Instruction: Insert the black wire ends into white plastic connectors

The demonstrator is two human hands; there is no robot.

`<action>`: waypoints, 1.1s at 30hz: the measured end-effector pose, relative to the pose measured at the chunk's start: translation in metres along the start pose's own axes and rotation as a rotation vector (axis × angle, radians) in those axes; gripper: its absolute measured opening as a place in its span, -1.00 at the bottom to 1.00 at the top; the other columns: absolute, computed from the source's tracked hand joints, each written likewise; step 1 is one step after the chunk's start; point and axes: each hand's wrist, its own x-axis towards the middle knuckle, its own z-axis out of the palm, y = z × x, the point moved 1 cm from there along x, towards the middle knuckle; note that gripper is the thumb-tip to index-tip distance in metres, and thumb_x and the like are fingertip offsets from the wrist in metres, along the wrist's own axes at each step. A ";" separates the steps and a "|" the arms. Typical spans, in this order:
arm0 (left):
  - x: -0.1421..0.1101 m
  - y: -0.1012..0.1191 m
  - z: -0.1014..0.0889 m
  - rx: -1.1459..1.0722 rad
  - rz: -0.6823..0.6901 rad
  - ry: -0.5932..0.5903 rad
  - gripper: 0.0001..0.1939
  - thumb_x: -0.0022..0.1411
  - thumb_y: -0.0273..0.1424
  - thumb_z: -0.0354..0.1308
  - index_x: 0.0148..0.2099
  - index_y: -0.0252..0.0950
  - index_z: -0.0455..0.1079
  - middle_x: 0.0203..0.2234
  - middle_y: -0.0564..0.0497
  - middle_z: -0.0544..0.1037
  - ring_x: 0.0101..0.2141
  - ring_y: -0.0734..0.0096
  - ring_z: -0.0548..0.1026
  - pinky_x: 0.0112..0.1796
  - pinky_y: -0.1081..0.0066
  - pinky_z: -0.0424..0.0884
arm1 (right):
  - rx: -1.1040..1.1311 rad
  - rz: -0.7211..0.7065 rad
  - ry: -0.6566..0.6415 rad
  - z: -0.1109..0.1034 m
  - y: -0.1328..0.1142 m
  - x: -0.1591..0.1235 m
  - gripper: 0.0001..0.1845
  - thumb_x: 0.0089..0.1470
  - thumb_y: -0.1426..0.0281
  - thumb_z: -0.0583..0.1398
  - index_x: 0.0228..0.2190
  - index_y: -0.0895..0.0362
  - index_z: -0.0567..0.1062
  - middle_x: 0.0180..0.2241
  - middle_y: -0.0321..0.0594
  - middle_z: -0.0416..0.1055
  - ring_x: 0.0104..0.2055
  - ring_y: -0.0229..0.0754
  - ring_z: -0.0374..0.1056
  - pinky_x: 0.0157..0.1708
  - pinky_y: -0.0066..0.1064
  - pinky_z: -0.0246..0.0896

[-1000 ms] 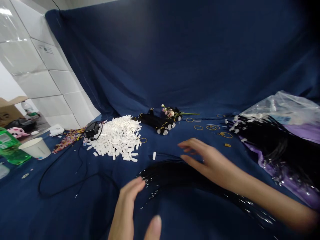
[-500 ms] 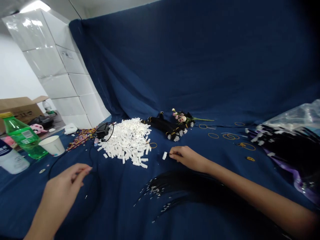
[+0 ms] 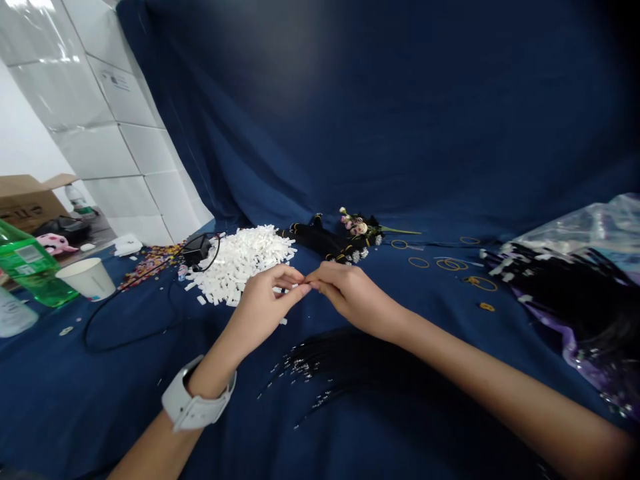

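My left hand [image 3: 267,303] wears a grey watch [image 3: 193,403] on its wrist and is closed in a pinch. Its thumb and finger tips meet those of my right hand [image 3: 357,293], also pinching. A thin dark strand is partly visible between the fingertips; the small white tab at its end is hidden by the fingers. Just behind my left hand lies a heap of white tabs [image 3: 237,257]. Below my right hand a bundle of black hair strands [image 3: 345,363] with tiny shiny tips spreads over the blue cloth [image 3: 215,440].
Tied black bundles [image 3: 317,238] and a flower sprig [image 3: 357,225] lie at the back. Yellow rubber bands [image 3: 453,264] are scattered to the right, before more black hair [image 3: 565,287] on plastic. At left are a paper cup [image 3: 87,279], a green bottle [image 3: 33,263] and a black cable [image 3: 130,347].
My left hand has moved right and up to meet my right hand at the fingertips. My right hand has shifted slightly left and up. The white tab is now hidden.
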 end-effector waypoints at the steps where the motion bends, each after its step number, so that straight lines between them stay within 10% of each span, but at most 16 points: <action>1: 0.004 -0.005 0.001 -0.049 -0.004 -0.022 -0.89 0.10 -0.37 0.33 -0.29 -0.23 0.49 -0.32 -0.03 0.62 -0.21 0.22 0.57 -0.21 0.29 0.47 | -0.001 0.004 0.011 0.000 0.004 0.000 -0.78 0.27 0.33 0.12 -0.20 0.23 0.46 -0.28 -0.23 0.43 -0.24 -0.28 0.39 -0.18 -0.31 0.38; 10: 0.013 -0.046 0.011 -0.339 -0.164 -0.053 -0.90 0.28 -0.43 0.23 -0.17 -0.35 0.46 -0.32 0.03 0.56 -0.34 0.37 0.55 -0.26 0.26 0.52 | -0.152 0.045 0.091 0.006 -0.005 -0.033 -0.69 0.33 0.41 -0.03 -0.05 0.26 0.42 -0.10 0.02 0.37 -0.05 -0.10 0.31 0.00 -0.09 0.24; 17: 0.006 -0.053 0.008 -0.521 -0.303 0.052 -0.81 0.31 -0.41 0.20 -0.04 -0.35 0.42 -0.18 -0.04 0.55 -0.24 0.30 0.55 -0.24 0.23 0.53 | -0.110 -0.038 -0.191 0.044 -0.042 -0.097 -0.92 0.18 0.42 0.19 -0.38 0.15 0.45 -0.35 -0.26 0.35 -0.34 -0.29 0.28 -0.29 -0.45 0.22; 33: -0.009 -0.046 0.024 -0.669 -0.423 0.000 -0.87 0.29 -0.50 0.20 -0.10 -0.35 0.44 -0.22 -0.02 0.56 -0.27 0.34 0.56 -0.25 0.27 0.54 | -0.181 0.016 -0.017 0.048 -0.026 -0.104 -0.78 0.24 0.54 0.05 -0.40 0.18 0.44 -0.37 -0.21 0.34 -0.37 -0.27 0.19 -0.35 -0.41 0.13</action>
